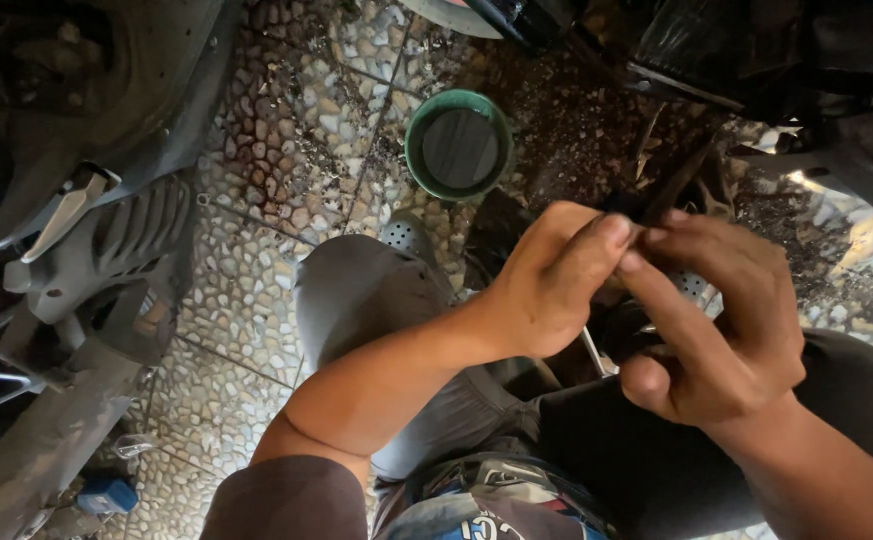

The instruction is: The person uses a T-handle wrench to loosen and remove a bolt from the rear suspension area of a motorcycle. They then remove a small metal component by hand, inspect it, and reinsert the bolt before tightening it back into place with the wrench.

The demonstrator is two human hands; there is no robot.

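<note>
Both hands meet above the knees, over the pebbled floor. The left hand and the right hand pinch one small dark part between thumbs and fingertips; both are closed on it, and only its top edge shows above the left thumb. What the part is cannot be told, since the fingers cover nearly all of it. It looks light and stiff, small enough to slip free, so a hold across its two sides with the fingertips seems best, kept low over the lap. Its dark surface may be greasy, which would make it slick.

A green tub with a dark disc inside stands on the floor beyond the hands, well apart from them. At the left edge of the floor sits a grey motor housing with ribbed fins and a lever. A small blue cap lies near the lower left corner.
</note>
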